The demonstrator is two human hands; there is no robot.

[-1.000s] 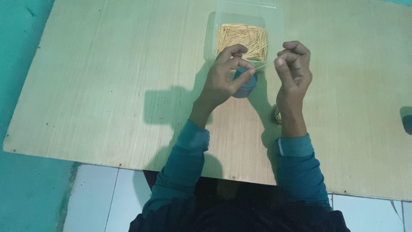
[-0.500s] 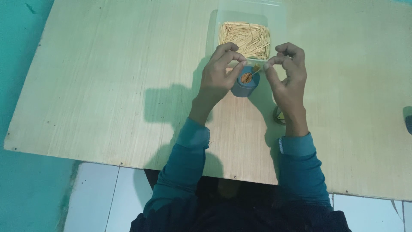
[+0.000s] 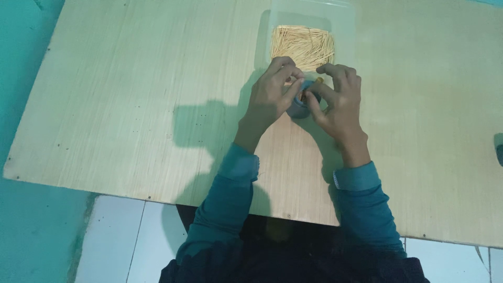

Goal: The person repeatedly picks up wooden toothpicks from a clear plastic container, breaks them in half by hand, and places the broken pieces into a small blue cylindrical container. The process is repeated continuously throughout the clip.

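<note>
We look down on a pale wooden board (image 3: 131, 105) that serves as a table. Both hands meet near its far middle, over a small blue cup (image 3: 298, 107). The left hand (image 3: 272, 94) is curled around the cup's left side, its fingers bent over the rim. The right hand (image 3: 339, 102) is closed against the cup from the right, with the thumb pressing at the rim. Between the fingertips we see a little bit of something yellowish (it may be a few sticks, but it is too small to tell). Just beyond the hands, on the far side, stands a clear plastic box (image 3: 343, 23) filled with thin pale toothpicks (image 3: 303, 44). Both arms wear teal sleeves (image 3: 230, 194). At the right edge of the board a dark object (image 3: 499, 147) is only partly in view.
</note>
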